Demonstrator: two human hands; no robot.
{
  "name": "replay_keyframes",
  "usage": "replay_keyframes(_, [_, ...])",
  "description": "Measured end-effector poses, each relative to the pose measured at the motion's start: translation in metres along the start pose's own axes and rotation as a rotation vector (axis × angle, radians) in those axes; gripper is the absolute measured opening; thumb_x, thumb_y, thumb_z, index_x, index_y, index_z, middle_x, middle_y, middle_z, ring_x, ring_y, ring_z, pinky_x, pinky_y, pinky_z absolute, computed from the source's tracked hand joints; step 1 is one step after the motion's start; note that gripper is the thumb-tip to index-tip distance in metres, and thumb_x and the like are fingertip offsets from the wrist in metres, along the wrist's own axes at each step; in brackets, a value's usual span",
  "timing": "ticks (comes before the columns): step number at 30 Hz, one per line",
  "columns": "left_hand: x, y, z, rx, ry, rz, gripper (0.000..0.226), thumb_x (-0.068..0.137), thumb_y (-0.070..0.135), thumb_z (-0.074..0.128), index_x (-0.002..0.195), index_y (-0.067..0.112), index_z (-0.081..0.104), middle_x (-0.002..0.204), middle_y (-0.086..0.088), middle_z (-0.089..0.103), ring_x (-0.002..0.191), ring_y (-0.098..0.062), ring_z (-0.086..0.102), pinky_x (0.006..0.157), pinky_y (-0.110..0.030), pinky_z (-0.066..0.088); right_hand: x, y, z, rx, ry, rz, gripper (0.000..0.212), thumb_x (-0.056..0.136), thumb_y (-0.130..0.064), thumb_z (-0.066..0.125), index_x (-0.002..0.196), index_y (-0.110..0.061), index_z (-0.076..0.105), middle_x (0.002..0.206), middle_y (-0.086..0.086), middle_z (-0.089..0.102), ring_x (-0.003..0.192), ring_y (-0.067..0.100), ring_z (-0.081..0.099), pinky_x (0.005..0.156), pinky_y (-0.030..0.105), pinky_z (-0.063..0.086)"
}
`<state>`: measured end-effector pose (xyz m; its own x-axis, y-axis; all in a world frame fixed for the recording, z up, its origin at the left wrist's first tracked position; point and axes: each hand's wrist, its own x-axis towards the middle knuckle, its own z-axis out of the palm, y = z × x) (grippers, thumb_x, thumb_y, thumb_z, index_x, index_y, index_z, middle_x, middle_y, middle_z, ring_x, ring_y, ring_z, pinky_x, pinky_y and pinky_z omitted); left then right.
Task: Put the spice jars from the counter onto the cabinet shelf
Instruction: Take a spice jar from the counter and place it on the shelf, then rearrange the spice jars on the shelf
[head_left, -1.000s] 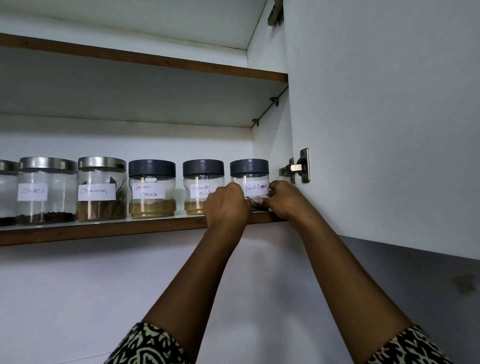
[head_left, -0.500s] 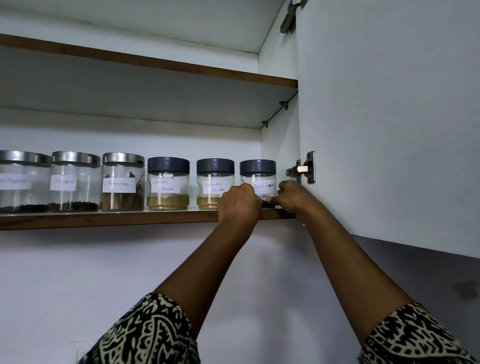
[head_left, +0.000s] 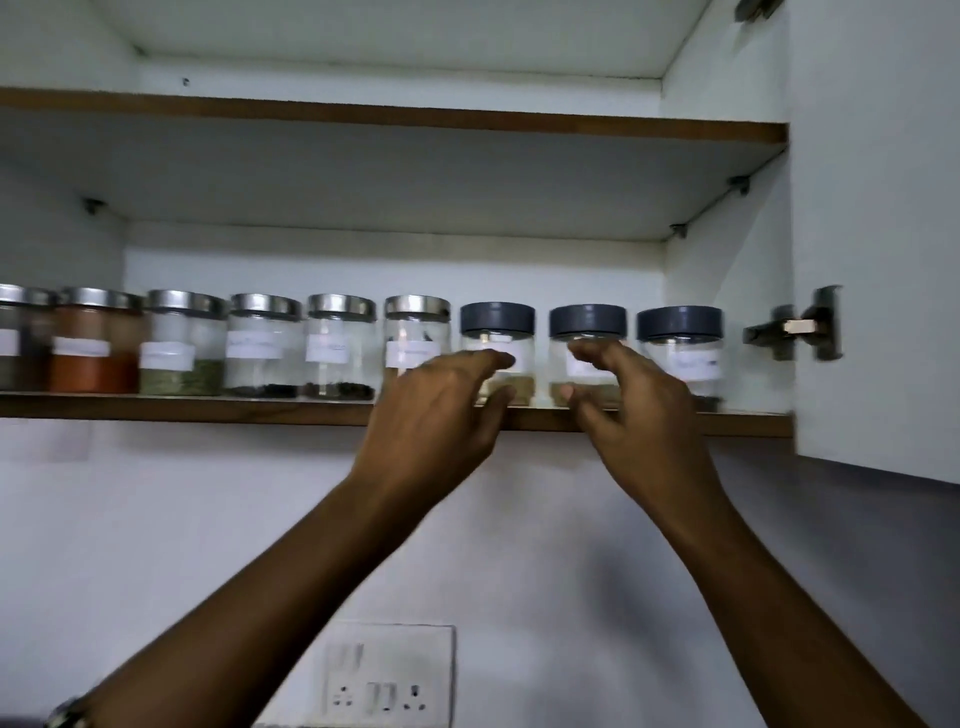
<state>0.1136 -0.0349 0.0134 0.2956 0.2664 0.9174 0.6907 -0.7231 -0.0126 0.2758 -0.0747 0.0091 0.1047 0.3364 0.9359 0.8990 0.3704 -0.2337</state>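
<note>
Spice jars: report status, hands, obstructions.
Left hand, right hand open, empty. Clear lidded spice jars upright in a row on brown-edged shelf. White cabinet door open, clear of hands.

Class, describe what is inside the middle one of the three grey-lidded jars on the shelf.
A shallow layer of tan powder lies at the bottom of the middle grey-lidded jar. The right hand in front covers part of it, so its full spread cannot be seen.

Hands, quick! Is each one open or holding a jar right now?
Left hand: open, fingers spread, holding nothing.
Right hand: open, fingers loosely curved, holding nothing.
</note>
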Motion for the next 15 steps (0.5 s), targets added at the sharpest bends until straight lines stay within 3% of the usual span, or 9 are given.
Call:
replay_keyframes(6, [-0.010,-0.115,-0.067,0.236,-0.067,-0.066,0.032,0.095,0.035,0.049,0.125,0.031,0.057,0.124,0.009,0.064,0.108,-0.015,0.061,0.081,-0.029,0.044,0.032,-0.104,0.109,0.130,-0.098,-0.118,0.033,0.088,-0.024,0.061,0.120,-0.020,0.060,0.124,-0.003,0.063,0.118,0.017,0.053,0.092,0.025,0.039])
replay_keyframes(12, [0.003,-0.249,-0.152,0.440,-0.056,-0.167,0.030,0.094,0.028,0.054,0.123,0.026,0.059,0.118,-0.003,0.067,0.104,-0.026,0.062,0.080,-0.033,0.046,0.065,-0.217,0.206,0.196,-0.177,-0.240,0.035,0.090,-0.022,0.059,0.124,-0.017,0.055,0.126,0.000,0.059,0.119,0.017,0.052,0.094,0.025,0.039])
replay_keyframes(15, [0.017,-0.313,-0.181,0.528,-0.135,-0.278,0.038,0.092,0.020,0.057,0.130,0.023,0.053,0.127,-0.008,0.061,0.111,-0.028,0.058,0.087,-0.038,0.047,0.085,-0.265,0.250,0.195,-0.237,-0.262,0.038,0.090,-0.018,0.059,0.128,-0.016,0.052,0.131,0.002,0.056,0.119,0.019,0.052,0.094,0.026,0.040])
